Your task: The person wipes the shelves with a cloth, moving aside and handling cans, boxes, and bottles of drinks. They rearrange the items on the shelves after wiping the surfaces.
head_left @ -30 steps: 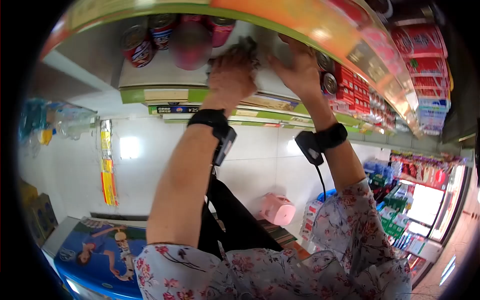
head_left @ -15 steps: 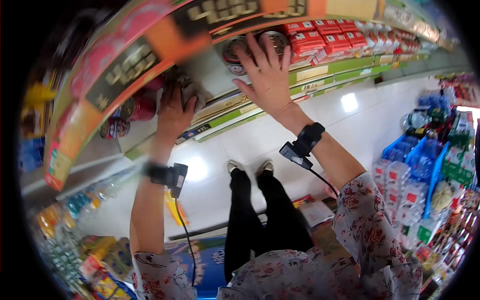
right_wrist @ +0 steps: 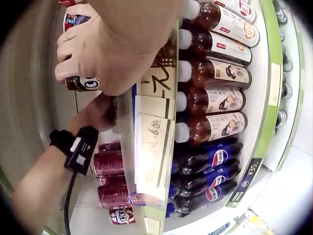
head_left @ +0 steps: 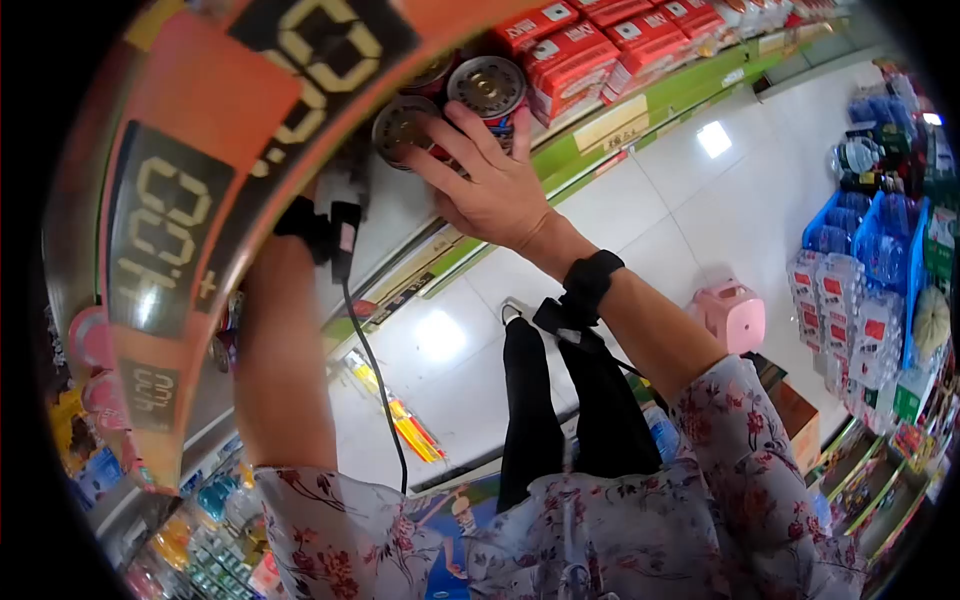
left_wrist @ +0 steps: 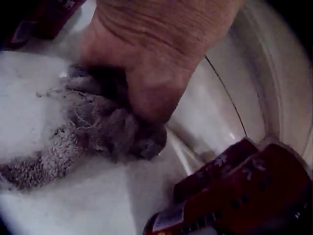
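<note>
In the left wrist view my left hand [left_wrist: 146, 54] grips a bunched grey cloth [left_wrist: 112, 122] against the white shelf [left_wrist: 93, 200]. From the head view that hand is hidden behind the orange price strip [head_left: 270, 110]; only its forearm shows. My right hand [head_left: 485, 190] has its fingers bent over a drink can [head_left: 402, 125], close beside a second can [head_left: 487, 85]. In the right wrist view those fingers curl round a can [right_wrist: 83, 83] with a cartoon eye on it. Dark red cans [left_wrist: 254, 186] stand near the cloth hand.
Red cartons [head_left: 570, 65] are stacked just right of the cans. Bottles of brown drink [right_wrist: 220, 73] and dark cola [right_wrist: 210, 166] fill the shelf below. On the floor stand a pink stool [head_left: 730, 315] and a blue crate [head_left: 870, 260] with bottles.
The right hand has moved from the bare shelf onto the cans, and its spread fingers have bent. The left hand with the cloth has gone out of sight under the price strip.
</note>
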The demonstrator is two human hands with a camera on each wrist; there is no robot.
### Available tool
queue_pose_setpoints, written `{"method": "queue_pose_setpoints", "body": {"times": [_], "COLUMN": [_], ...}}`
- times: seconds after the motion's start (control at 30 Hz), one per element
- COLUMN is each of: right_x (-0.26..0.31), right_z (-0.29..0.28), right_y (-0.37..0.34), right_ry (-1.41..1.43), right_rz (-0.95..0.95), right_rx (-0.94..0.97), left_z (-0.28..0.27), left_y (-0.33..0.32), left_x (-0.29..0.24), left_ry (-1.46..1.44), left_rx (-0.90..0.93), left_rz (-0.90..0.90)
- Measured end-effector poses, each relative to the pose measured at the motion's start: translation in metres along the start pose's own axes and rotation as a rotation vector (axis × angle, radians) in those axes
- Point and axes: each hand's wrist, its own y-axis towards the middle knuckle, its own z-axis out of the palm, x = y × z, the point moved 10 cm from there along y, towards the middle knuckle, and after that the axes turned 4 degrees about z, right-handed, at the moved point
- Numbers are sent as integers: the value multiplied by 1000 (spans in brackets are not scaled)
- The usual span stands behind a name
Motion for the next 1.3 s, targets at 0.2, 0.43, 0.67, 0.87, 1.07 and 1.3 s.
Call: {"method": "queue_pose_setpoints", "body": {"times": [0.2,0.43,0.67,0.87,1.07,1.3], "right_x": [-1,-3,-4,-6,-4,-4], "right_z": [1,-10,-10,-4,-1,-3], "right_y": [-4,-4,-8,-9,-10,-9], "right_ry": [-40,5,16,72,57,12], "right_rz": [61,50,27,4,3,32], "right_rx": [26,8,-69,-88,-104,-45], "left_z": [-8,-19,2,-8,-12,-44], "left_y": [-64,-155,-97,-3,25,-59], "left_x": [-75,-134,-100,-34,-29,-93], "left_ry": [-85,38,227,-178,-328,70], "left_rx": [91,-68,-56,-5,2,26], "left_rz": [-46,-157,137,59,21,-231]}}
